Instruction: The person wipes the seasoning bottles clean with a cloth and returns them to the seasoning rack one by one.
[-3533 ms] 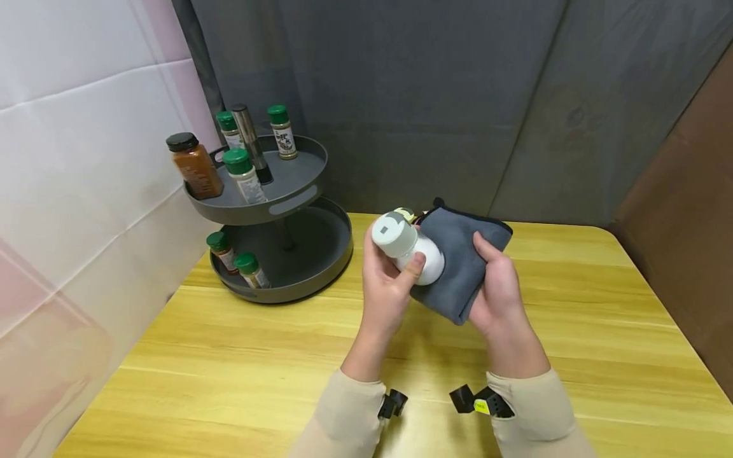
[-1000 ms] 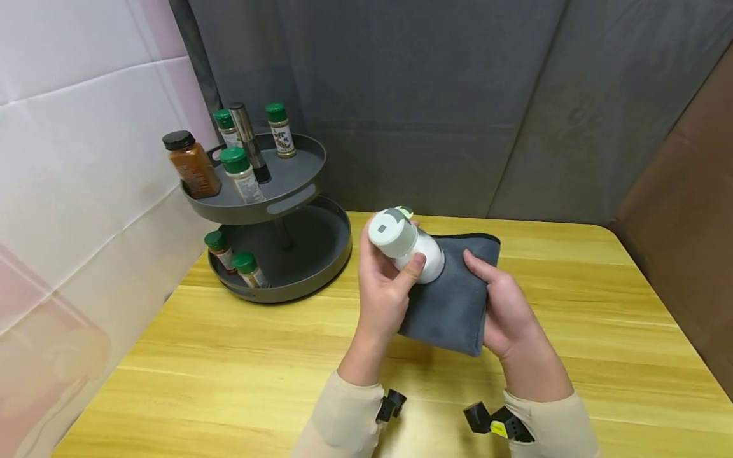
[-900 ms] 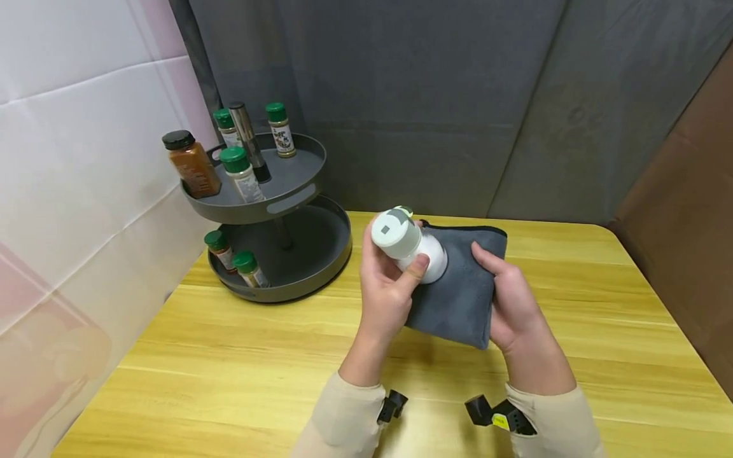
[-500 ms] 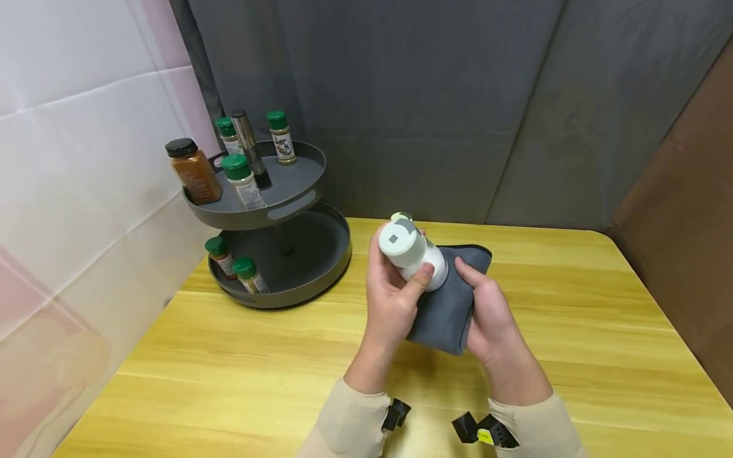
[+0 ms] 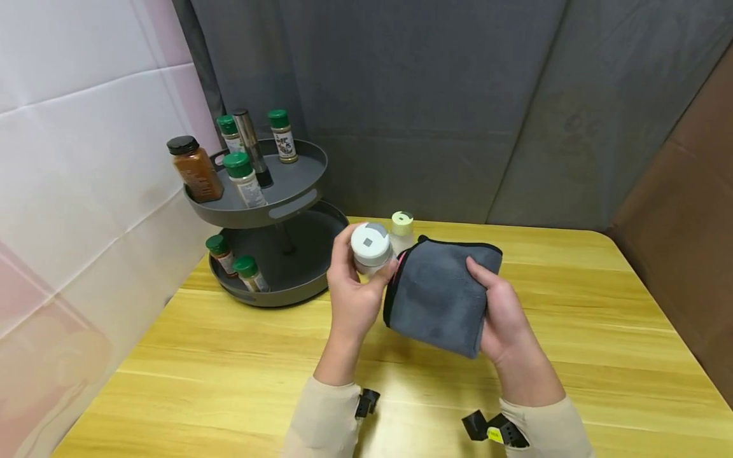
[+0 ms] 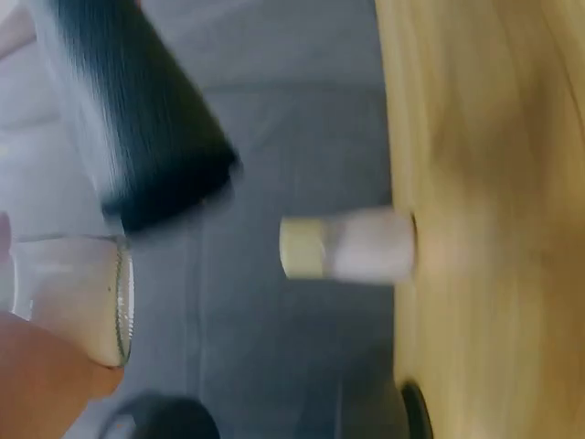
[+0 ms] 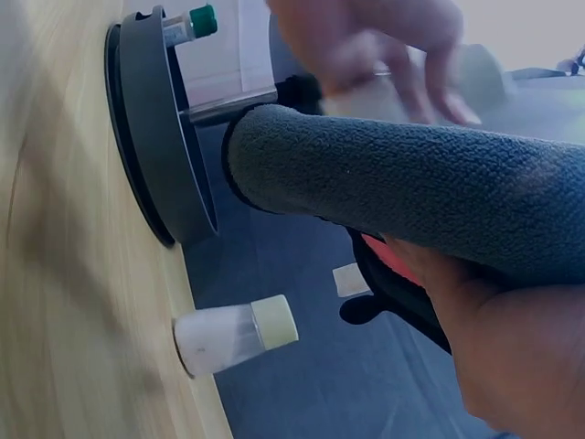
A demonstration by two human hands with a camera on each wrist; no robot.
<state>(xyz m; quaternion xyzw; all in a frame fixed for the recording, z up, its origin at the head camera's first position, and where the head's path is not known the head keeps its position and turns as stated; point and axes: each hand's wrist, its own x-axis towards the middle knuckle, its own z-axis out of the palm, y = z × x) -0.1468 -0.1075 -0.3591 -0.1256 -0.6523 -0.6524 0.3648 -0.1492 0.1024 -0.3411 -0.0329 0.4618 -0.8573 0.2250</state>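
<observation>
My left hand (image 5: 355, 299) grips a seasoning jar (image 5: 371, 245) with a white and grey cap, tilted with its cap toward the head camera. In the left wrist view the clear base of the jar (image 6: 78, 297) shows apart from the cloth. My right hand (image 5: 504, 321) holds a folded grey cloth (image 5: 438, 299) with black edging, thumb on its front face and the other fingers behind it. Pink lining shows at the fold in the right wrist view, below the thick roll of the cloth (image 7: 411, 178).
A bottle with a pale yellow cap (image 5: 403, 224) stands on the wooden table (image 5: 229, 369) behind the hands. At the left stands a two-tier grey turntable (image 5: 275, 296) bearing several green-capped spice jars, a brown jar (image 5: 196, 172) and a metal grinder (image 5: 249, 143).
My left hand has moved left with the jar, off the cloth. The right hand's cloth shows more of its face, and the yellow-capped bottle behind is more exposed.
</observation>
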